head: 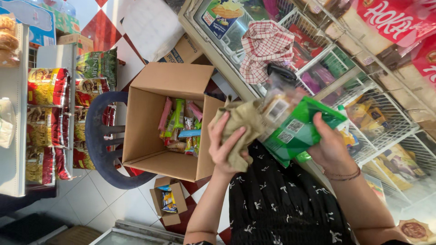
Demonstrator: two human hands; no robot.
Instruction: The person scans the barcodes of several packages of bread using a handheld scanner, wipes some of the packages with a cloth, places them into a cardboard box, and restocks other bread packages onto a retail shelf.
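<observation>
My left hand point(228, 146) is closed on a crumpled khaki cloth point(243, 122) and presses it against the end of a bundle of snack packets. My right hand point(330, 147), with a thin bracelet at the wrist, grips that bundle from the other side: green packets point(303, 129) with a clear packet point(278, 106) on top. Both hands are in front of my black patterned dress point(281, 204), over the edge of a glass-topped chest freezer point(213, 43).
An open cardboard box point(150, 131) of mixed snack packets rests on a dark plastic chair point(97, 145). A small open carton point(169, 202) lies on the tiled floor. Shelves of red and yellow packets point(45, 122) stand left. A checked cloth point(265, 47) and wire baskets point(377, 118) lie on the freezer.
</observation>
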